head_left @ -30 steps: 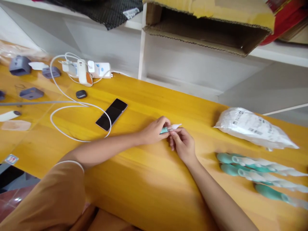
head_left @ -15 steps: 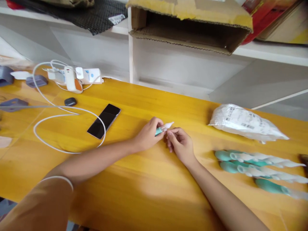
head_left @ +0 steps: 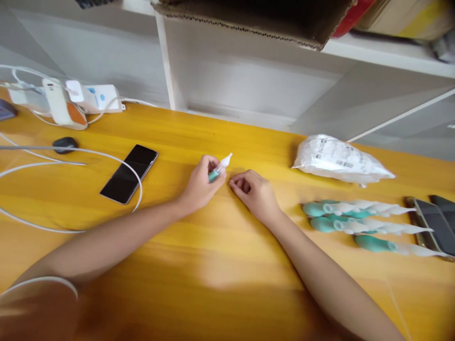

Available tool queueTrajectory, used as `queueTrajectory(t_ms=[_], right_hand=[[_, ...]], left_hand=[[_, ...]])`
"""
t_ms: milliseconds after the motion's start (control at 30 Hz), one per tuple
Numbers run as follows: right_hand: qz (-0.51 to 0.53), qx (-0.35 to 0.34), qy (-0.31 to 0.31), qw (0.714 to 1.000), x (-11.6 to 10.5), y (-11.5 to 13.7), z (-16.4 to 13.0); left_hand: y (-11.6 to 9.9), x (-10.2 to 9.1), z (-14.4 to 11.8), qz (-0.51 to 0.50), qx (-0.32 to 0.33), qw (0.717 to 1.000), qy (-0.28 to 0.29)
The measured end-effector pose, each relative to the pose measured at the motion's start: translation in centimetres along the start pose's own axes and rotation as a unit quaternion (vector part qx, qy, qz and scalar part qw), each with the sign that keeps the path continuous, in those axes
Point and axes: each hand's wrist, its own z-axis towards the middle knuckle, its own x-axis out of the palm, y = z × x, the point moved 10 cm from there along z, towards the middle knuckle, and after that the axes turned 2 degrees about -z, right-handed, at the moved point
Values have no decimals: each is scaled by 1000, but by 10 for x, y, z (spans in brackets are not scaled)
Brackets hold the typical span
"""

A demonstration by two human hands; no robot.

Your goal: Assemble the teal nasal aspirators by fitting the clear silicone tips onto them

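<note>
Gripping one small teal-and-white applicator [head_left: 219, 169] between thumb and curled fingers, the left hand [head_left: 201, 184] rests on the yellow wooden table [head_left: 213, 255] with the item's white tip tilted up and to the right. The right hand [head_left: 253, 192] lies just beside it, fingers loosely curled and holding nothing, its fingertips near the applicator's teal end without touching it. To the right, well apart from both hands, three more teal-and-white applicators [head_left: 355, 222] lie side by side, tips pointing right, and one white plastic bag [head_left: 337, 158] sits just behind them. At the far right edge two dark phones [head_left: 432, 225] lie next to each other. On the left lies one black phone [head_left: 129, 173], face up, with a white cable [head_left: 71, 161] looping around its near end, one small dark case [head_left: 64, 143] beyond it, and one white power strip [head_left: 88, 97] with chargers plugged in against the white shelf unit [head_left: 249, 80].
</note>
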Motion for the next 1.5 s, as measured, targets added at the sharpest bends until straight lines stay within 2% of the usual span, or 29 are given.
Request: queueTrajectory(t_ms=[267,400,533,667,800,967,1033,1167,1267,1400,1500], right_hand=[[3,-2,11,1000,2,-2,2],[82,48,-15,995,-4,-14,2],[176,105,-57,977,-11,-27,1],[254,126,-27,958,-6,-25,0],[304,150,9,941,6,-21,-2],[376,181,1,909,20,-20,-6],[402,188,-7,896,25,-19,-9],[439,189,-18,878,28,-15,-13],[443,183,-4,878,32,-10,-15],[434,163,20,886,37,-2,-14],[413,147,3,899,35,-1,-13]], left_hand=[[-2,1,0,1,9,1000,1],[-5,0,1,13,14,1000,-3],[-20,4,-1,48,54,997,24],[-31,11,-4,98,84,990,63],[-34,17,-5,110,90,986,91],[-28,21,-9,75,57,989,115],[-26,19,-11,44,45,992,108],[-27,2,-10,-23,43,998,33],[-32,-4,-8,-46,58,997,12],[-41,1,-6,-31,75,996,46],[-44,2,-6,-42,80,994,56]])
